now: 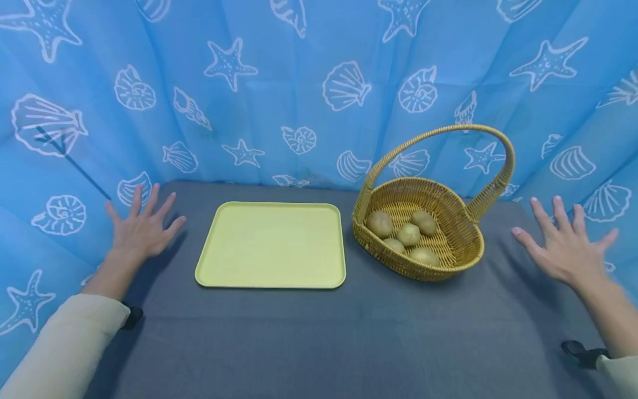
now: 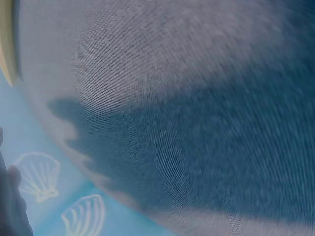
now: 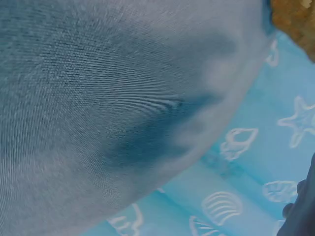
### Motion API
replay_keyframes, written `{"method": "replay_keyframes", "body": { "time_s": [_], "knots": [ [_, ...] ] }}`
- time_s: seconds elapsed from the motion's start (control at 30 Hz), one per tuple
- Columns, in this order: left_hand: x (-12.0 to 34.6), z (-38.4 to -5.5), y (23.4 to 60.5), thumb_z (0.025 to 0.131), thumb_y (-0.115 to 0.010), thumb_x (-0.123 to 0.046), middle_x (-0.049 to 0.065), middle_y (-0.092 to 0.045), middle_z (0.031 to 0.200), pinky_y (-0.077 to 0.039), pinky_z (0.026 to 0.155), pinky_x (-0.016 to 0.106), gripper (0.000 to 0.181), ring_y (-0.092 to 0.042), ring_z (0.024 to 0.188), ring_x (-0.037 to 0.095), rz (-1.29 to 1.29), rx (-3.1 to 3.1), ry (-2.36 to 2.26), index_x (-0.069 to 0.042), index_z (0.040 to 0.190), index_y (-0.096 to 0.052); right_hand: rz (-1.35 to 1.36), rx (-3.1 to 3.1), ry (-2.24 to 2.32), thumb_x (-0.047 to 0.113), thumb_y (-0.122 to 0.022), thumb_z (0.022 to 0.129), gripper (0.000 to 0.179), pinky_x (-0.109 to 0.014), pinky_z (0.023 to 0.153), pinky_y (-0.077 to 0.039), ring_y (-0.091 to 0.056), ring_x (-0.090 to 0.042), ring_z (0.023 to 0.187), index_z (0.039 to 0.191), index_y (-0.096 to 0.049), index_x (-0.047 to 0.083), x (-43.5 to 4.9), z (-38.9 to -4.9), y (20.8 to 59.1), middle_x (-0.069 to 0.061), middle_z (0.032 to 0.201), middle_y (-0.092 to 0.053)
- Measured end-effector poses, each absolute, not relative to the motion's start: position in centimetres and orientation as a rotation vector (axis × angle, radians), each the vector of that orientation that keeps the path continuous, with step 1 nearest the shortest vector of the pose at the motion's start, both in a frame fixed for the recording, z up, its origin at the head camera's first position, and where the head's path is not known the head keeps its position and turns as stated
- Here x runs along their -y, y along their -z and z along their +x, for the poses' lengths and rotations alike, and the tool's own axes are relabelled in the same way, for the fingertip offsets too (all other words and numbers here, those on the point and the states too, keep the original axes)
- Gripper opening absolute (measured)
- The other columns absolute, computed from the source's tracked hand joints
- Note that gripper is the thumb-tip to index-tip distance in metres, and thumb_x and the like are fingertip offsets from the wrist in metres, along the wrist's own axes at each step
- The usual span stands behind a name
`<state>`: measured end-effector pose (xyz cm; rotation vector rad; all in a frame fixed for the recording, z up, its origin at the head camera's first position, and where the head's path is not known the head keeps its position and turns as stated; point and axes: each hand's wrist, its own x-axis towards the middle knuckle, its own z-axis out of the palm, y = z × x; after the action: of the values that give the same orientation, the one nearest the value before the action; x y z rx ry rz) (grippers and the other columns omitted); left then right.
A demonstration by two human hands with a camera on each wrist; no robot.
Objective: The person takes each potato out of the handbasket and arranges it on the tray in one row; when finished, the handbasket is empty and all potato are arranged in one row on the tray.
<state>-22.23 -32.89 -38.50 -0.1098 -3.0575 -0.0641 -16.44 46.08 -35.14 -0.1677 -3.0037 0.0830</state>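
Observation:
My left hand (image 1: 141, 230) is spread with straight fingers to the left of a pale yellow tray (image 1: 271, 244), apart from it and holding nothing. To the right of a wicker basket (image 1: 418, 271), my right hand (image 1: 570, 249) is likewise spread and touches nothing I can see. Several potatoes (image 1: 408, 235) lie inside the basket, whose tall arched handle stands up. In the left wrist view only a dark edge of the hand (image 2: 12, 201) shows. The right wrist view has a dark sliver of the hand (image 3: 301, 211) and a corner of the basket (image 3: 298, 19).
A dark grey cloth (image 1: 319, 343) covers the table under the tray and basket. Behind and at both sides hangs a blue curtain (image 1: 294, 72) printed with white shells and starfish. The basket's handle rises well above its rim.

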Motion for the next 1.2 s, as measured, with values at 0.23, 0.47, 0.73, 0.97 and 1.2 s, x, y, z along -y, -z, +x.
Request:
{"method": "replay_keyframes", "body": {
  "time_s": [0.23,0.47,0.73,0.97,1.2],
  "knots": [
    [31.5,-21.2,37.7,0.102,-0.034,-0.061,0.017,-0.005,0.166,0.019,0.104,0.075,0.074,0.009,0.151,0.040,-0.255,2.991,-0.070,-0.015,0.159,-0.026,-0.050,2.879,0.009,0.073,-0.027,0.096,0.092,-0.072,0.107,0.018,0.026,-0.042,0.145,0.160,0.008,0.017,-43.5,-14.6,31.8,-0.018,0.161,0.021],
    [30.1,-20.5,37.3,0.102,-0.039,-0.059,0.017,-0.012,0.165,0.010,0.104,0.080,0.073,0.002,0.151,0.041,-0.442,3.003,-0.086,-0.014,0.158,-0.030,0.200,2.734,0.042,0.072,-0.025,0.097,0.089,-0.059,0.117,0.012,0.013,-0.033,0.151,0.161,-0.002,0.015,-39.7,-13.3,28.9,-0.012,0.166,0.012],
    [29.1,-20.4,37.9,0.101,-0.044,-0.057,0.018,-0.019,0.164,0.001,0.105,0.080,0.073,-0.010,0.150,0.044,-0.660,3.122,-0.078,-0.013,0.158,-0.031,0.664,2.760,-0.257,0.036,-0.060,0.099,0.076,-0.060,0.119,-0.010,-0.017,-0.041,0.149,0.161,-0.019,0.024,-35.5,-14.3,28.9,-0.006,0.167,-0.010],
    [28.7,-19.7,38.5,0.100,-0.048,-0.056,0.019,-0.029,0.160,-0.004,0.107,0.078,0.074,-0.017,0.148,0.045,-0.750,3.223,0.029,-0.009,0.155,-0.035,0.638,3.050,-0.394,0.039,-0.064,0.097,0.081,-0.078,0.093,-0.033,-0.032,-0.056,0.137,0.162,-0.015,0.028,-33.6,-16.6,28.6,-0.010,0.167,-0.011],
    [28.7,-19.6,38.4,0.103,-0.048,-0.049,0.016,-0.029,0.161,-0.002,0.107,0.078,0.068,-0.019,0.147,0.044,-0.828,3.225,0.123,-0.009,0.156,-0.034,0.729,3.251,-0.898,0.028,-0.062,0.100,0.081,-0.069,0.110,-0.024,-0.021,-0.056,0.141,0.160,-0.012,0.005,-33.5,-19.8,28.4,-0.031,0.161,-0.011]
  ]
}}
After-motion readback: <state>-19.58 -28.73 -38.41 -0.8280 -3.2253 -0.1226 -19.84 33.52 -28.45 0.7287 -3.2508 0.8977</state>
